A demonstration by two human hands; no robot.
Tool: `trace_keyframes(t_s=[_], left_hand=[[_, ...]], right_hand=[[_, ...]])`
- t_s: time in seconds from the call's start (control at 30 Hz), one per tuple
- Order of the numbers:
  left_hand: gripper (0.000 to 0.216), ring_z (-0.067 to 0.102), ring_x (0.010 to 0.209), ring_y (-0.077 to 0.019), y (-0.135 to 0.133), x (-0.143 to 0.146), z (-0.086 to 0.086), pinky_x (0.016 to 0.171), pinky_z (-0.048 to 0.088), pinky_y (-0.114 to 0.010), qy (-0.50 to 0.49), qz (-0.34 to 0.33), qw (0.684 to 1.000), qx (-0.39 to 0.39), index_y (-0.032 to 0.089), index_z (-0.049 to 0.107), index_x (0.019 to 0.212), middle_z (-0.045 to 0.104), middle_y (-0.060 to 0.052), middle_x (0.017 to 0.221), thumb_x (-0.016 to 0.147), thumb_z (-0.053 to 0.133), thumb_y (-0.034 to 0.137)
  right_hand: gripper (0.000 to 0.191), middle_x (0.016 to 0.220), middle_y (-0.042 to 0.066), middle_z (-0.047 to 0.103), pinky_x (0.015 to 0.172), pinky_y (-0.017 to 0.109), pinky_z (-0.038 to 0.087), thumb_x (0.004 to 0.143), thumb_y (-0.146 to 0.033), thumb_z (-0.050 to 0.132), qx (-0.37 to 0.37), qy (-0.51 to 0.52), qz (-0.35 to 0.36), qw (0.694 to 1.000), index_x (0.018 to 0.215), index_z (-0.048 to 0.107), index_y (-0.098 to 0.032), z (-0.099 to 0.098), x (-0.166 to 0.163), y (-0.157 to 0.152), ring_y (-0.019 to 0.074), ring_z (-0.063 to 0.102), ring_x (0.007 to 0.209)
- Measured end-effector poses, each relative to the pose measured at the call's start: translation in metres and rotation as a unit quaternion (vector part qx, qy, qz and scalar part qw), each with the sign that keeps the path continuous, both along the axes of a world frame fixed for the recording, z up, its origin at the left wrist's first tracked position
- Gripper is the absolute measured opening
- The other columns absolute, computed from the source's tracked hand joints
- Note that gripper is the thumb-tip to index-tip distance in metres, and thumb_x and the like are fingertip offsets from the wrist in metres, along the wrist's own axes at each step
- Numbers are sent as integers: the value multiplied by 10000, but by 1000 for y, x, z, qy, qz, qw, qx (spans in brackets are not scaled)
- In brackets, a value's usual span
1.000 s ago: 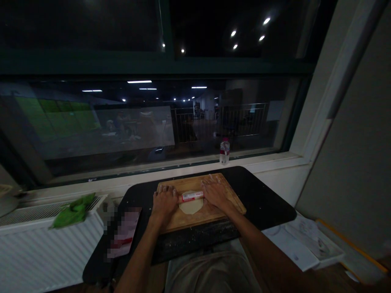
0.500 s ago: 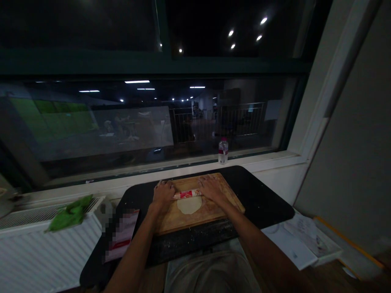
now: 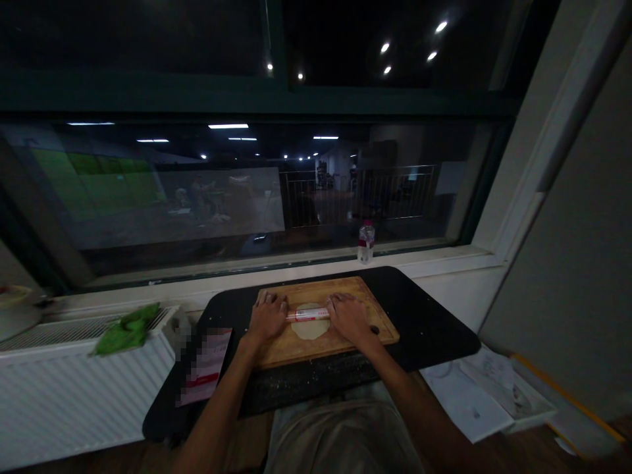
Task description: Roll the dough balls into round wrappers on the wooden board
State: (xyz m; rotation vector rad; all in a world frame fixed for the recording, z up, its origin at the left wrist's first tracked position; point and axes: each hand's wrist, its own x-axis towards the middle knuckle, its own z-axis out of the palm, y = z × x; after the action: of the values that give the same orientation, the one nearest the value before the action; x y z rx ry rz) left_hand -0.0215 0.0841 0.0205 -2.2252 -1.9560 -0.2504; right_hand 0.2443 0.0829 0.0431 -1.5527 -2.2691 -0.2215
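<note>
A wooden cutting board [image 3: 375, 316] lies on a black table [image 3: 424, 322]. On the board sits a flat round of pale dough [image 3: 310, 328]. Across its far part lies a rolling pin [image 3: 307, 314] with a red and white wrapper. My left hand [image 3: 267, 316] presses on the pin's left end, fingers curled over it. My right hand [image 3: 348, 315] covers the right end the same way. Both forearms reach in from the bottom of the view.
A water bottle [image 3: 366, 242] stands on the window sill behind the table. A red and white packet [image 3: 205, 368] lies on the table's left part. A green cloth [image 3: 126, 328] rests on the white radiator at the left. Papers [image 3: 474, 395] lie at the lower right.
The rolling pin went away from me toward the far edge of the dough, then came back a little toward me. Both hands stayed on its ends.
</note>
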Motion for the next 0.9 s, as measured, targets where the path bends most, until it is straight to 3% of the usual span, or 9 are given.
trace_keyframes(t_s=[0.17,0.5,0.73,0.9], left_hand=[[506,508,1505,-284,-9,-1,-6,1223,461,-433,-14,14,1000,13,240,656,1492,672,-105,1533,1139,296,284],[511,470,1600,-301,-18,-4,-15,1303,410,-493,-7,-17,999,27,172,668,1508,623,-119,1644,1136,326,243],[521,479,1606,-293,-21,-1,-11,1301,420,-496,-19,-9,999,28,176,697,1474,609,-99,1662,1141,302,247],[484,471,1613,-309,-23,0,-13,1306,415,-532,-25,-12,999,33,195,727,1426,599,-91,1672,1126,351,244]], right_hand=[[455,1280,153,819,1095,372,497,1175,-327,379,8,-1,3,1000,1217,803,-167,-3,2,-17,282,739,1214],[465,1481,163,736,1262,469,429,1167,-302,406,42,41,35,998,1466,721,-135,-20,9,-54,297,676,1391],[472,1556,156,684,1271,505,437,1136,-255,442,85,59,25,994,1520,682,-121,-42,6,-80,320,660,1416],[500,1579,150,668,1315,475,389,1122,-221,431,138,81,47,986,1564,640,-117,-57,2,-99,289,622,1466]])
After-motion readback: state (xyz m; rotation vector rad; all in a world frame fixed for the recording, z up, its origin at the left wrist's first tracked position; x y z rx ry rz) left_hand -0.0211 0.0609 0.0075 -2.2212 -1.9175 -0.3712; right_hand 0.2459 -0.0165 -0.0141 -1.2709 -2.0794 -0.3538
